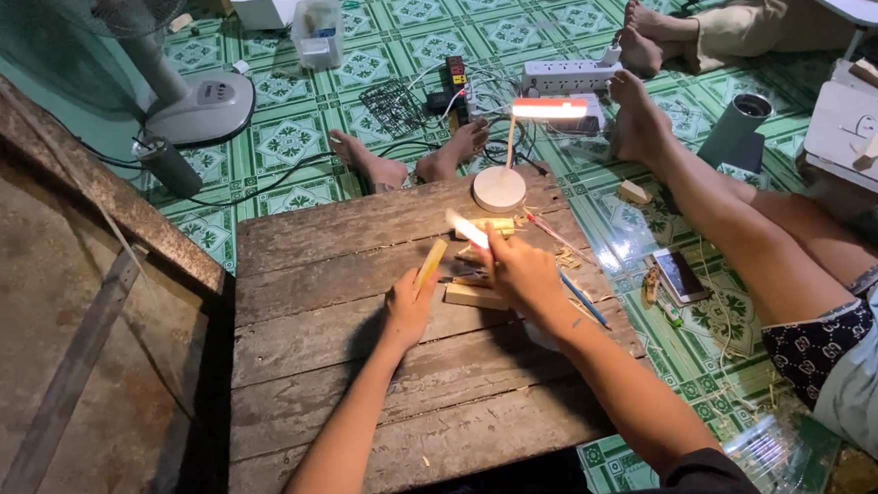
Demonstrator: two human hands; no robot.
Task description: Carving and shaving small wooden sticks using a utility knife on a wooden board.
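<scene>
**Small wood pieces worked under a desk lamp on a plank worktop**

At the far left a standing fan [196, 99] sits on the green patterned floor tiles [283, 135], its cable trailing toward the weathered plank worktop [346, 382]. On those planks, the left hand [409, 304] is closed around a thin yellowish wooden stick [431, 263], gripping its lower end so the rest angles up and away. It looks light and stiff, likely to snap if bent, so a hold near the middle or low end seems safest.

Just to the right lies a pale wooden block [474, 296] flat on the worktop, touching the heap of offcuts. The right hand [522, 273] is clenched on a short bright piece [467, 230] that glares white under the light; I cannot tell what it is made of. A blue pencil [584, 300] lies beside that wrist.

Behind stands a small desk lamp [501, 187], lit. Farther right, another person's bare leg [718, 212] stretches across the floor, a phone [679, 274] lying near it, and a grey cup [738, 131] stands beyond.
</scene>
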